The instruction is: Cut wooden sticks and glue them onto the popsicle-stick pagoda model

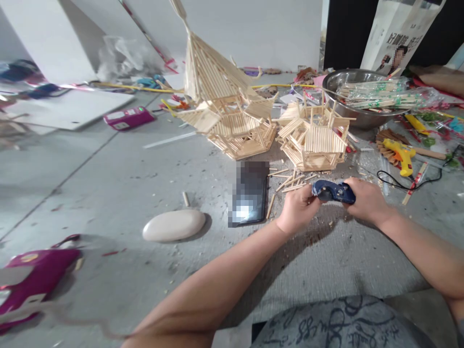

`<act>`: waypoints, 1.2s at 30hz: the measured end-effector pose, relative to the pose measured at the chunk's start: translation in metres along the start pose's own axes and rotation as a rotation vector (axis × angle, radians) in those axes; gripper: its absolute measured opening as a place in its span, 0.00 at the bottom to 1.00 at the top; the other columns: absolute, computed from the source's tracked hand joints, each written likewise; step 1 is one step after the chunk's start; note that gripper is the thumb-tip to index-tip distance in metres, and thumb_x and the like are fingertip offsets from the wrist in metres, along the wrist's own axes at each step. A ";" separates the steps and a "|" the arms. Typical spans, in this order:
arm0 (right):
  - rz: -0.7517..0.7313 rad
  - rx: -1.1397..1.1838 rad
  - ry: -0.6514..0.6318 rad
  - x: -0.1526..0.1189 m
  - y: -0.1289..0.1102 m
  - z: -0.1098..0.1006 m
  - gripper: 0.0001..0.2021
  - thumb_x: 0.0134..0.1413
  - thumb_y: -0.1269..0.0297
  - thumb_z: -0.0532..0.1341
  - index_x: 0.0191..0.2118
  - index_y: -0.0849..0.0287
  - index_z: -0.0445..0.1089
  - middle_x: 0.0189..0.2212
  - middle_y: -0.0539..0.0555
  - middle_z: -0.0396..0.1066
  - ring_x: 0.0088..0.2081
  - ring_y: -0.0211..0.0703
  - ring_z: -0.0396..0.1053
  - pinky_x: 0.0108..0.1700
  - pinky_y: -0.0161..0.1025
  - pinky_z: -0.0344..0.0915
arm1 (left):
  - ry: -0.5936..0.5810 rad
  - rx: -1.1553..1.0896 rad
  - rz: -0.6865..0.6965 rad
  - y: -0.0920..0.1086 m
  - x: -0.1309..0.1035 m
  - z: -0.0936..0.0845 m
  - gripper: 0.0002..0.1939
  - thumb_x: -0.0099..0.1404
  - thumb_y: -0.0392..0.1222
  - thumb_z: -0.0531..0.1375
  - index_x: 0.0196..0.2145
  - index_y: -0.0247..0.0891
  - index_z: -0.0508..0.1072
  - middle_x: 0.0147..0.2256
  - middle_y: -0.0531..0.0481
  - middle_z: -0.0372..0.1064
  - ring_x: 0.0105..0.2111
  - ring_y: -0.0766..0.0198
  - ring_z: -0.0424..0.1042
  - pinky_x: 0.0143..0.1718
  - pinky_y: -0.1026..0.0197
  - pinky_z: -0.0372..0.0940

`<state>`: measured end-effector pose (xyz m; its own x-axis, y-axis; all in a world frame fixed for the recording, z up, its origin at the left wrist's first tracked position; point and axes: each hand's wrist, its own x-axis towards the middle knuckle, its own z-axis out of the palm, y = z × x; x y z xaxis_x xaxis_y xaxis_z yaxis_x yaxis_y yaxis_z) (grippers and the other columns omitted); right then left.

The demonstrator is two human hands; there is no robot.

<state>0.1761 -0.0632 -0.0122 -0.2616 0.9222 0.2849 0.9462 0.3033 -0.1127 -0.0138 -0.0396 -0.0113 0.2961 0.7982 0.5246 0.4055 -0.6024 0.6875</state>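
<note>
Between my hands is a dark blue hand cutter point(332, 191) with a rounded, dusty head. My right hand point(366, 199) is closed round its handle end. At the head end, my left hand point(297, 208) is closed with bent fingers; what they pinch is hidden. Short cut wooden sticks point(290, 180) lie scattered just beyond my left hand. Behind them stands a small six-sided frame of sticks point(319, 140). To its left is a taller pagoda-like stick model point(232, 104) with a pointed roof.
A phone point(253, 193) lies left of my left hand, near a pale oval case point(174, 225). Beyond my right hand are a yellow glue gun point(400, 154) with a black cord and a steel bowl point(350, 108) of wrapped chopsticks. Purple packs point(128, 119) lie at left.
</note>
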 end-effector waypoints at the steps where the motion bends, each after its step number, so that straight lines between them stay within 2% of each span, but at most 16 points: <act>1: 0.004 -0.001 -0.002 0.000 0.000 -0.001 0.13 0.40 0.67 0.56 0.37 0.60 0.65 0.28 0.55 0.72 0.30 0.47 0.69 0.30 0.38 0.57 | -0.002 -0.011 0.004 0.000 0.000 0.000 0.09 0.52 0.35 0.57 0.17 0.36 0.62 0.13 0.59 0.55 0.14 0.74 0.53 0.15 0.70 0.49; 10: 0.093 -0.008 -0.064 0.000 -0.006 -0.003 0.11 0.42 0.66 0.55 0.36 0.58 0.65 0.27 0.54 0.72 0.29 0.47 0.70 0.27 0.38 0.54 | -0.033 -0.088 -0.065 0.002 0.000 0.001 0.07 0.51 0.33 0.59 0.18 0.35 0.66 0.14 0.59 0.59 0.15 0.75 0.56 0.15 0.71 0.51; 18: 0.104 -0.069 -0.100 0.000 -0.005 -0.003 0.13 0.42 0.64 0.55 0.37 0.59 0.65 0.26 0.55 0.73 0.27 0.48 0.70 0.26 0.37 0.50 | -0.107 -0.250 -0.284 0.001 -0.004 0.004 0.05 0.53 0.37 0.58 0.21 0.36 0.69 0.20 0.53 0.70 0.21 0.68 0.70 0.22 0.68 0.64; 27: 0.111 -0.107 -0.098 0.000 -0.004 -0.001 0.11 0.41 0.64 0.56 0.34 0.57 0.65 0.24 0.52 0.72 0.24 0.44 0.68 0.26 0.36 0.47 | -0.164 -0.511 -0.476 0.004 -0.002 0.006 0.05 0.53 0.40 0.58 0.23 0.35 0.67 0.22 0.52 0.70 0.23 0.65 0.73 0.26 0.64 0.70; 31: 0.111 -0.103 -0.086 0.000 -0.003 0.000 0.12 0.41 0.62 0.56 0.36 0.57 0.65 0.24 0.52 0.72 0.25 0.45 0.67 0.26 0.37 0.48 | -0.160 -0.482 -0.484 0.001 -0.001 0.008 0.05 0.52 0.39 0.58 0.23 0.35 0.67 0.21 0.53 0.69 0.22 0.65 0.73 0.25 0.64 0.69; 36: 0.041 -0.075 -0.014 0.002 -0.003 0.001 0.17 0.41 0.64 0.58 0.41 0.61 0.64 0.32 0.57 0.72 0.32 0.47 0.69 0.29 0.37 0.53 | -0.135 -0.361 -0.393 -0.005 -0.002 0.009 0.02 0.52 0.35 0.57 0.23 0.36 0.68 0.21 0.53 0.70 0.23 0.66 0.72 0.25 0.65 0.68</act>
<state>0.1728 -0.0620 -0.0120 -0.2247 0.9367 0.2685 0.9676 0.2471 -0.0522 -0.0088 -0.0386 -0.0200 0.3003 0.9433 0.1412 0.1925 -0.2050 0.9596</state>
